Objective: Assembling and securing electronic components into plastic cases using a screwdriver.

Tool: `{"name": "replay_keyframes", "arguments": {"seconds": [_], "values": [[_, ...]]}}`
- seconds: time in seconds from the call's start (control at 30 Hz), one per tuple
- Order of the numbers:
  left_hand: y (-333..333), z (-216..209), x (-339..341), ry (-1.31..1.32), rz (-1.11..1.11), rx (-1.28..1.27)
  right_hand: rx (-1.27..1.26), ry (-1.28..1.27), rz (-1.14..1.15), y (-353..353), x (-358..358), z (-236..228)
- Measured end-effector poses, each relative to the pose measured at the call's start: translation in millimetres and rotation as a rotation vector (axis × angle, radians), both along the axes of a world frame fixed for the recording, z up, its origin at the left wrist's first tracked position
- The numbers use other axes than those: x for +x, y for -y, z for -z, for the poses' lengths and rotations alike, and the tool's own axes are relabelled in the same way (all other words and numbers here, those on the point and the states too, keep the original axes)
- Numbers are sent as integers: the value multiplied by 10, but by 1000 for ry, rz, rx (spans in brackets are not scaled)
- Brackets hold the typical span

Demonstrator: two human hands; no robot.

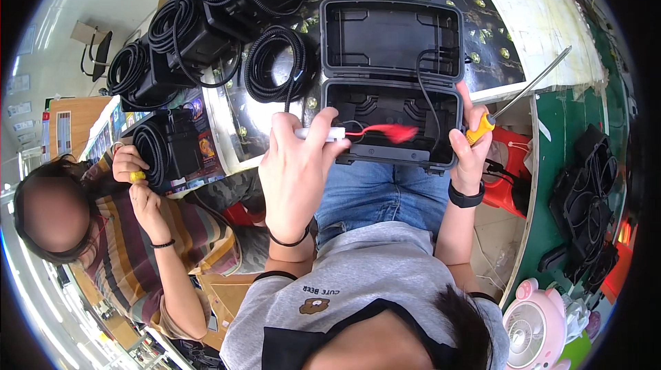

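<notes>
An open black plastic case [391,39] lies on the table edge just above my lap, its lid folded back to the far side. A thin black cable runs from the lid into the base. Between the fingers of my left hand [297,163] is a small white rectangular block [334,134], over the case's left side. From it a red wire leads to a red piece [396,134], smeared by motion above the base. My right hand [472,148] grips a screwdriver [482,127] with a yellow handle, its shaft pointing up and right. That hand also rests against the case's right side.
A coil of black corrugated cable [275,63] lies left of the case. Several black boxes with coiled cables [200,32] stand farther left. A co-worker's hands [138,184] hold a yellow-handled item there. At right are black parts [585,198] and a pink fan [536,329].
</notes>
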State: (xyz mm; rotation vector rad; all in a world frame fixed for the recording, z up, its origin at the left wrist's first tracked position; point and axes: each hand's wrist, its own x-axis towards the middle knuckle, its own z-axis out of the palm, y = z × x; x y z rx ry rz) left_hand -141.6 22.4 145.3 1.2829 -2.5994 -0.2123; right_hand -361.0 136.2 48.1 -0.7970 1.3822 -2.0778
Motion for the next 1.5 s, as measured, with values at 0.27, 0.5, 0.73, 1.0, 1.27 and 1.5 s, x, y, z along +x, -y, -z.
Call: {"name": "replay_keyframes", "arguments": {"seconds": [0.27,0.5,0.73,1.0,1.27,1.5], "values": [[125,98,-181,-179,48,-99,-4,-15,-7,11,-18,15],[111,162,-475,-240,258,-24,-12,-8,-12,2,-8,27],[194,240,-393,-398,485,433,12,-30,-19,-18,-14,37],[120,175,-18,-644,205,56,10,-36,-36,-10,-36,24],[-88,429,59,-260,559,-347,5,-45,-35,1,-28,22],[-22,411,-91,-118,345,-29,6,-8,-26,-5,29,4]]}}
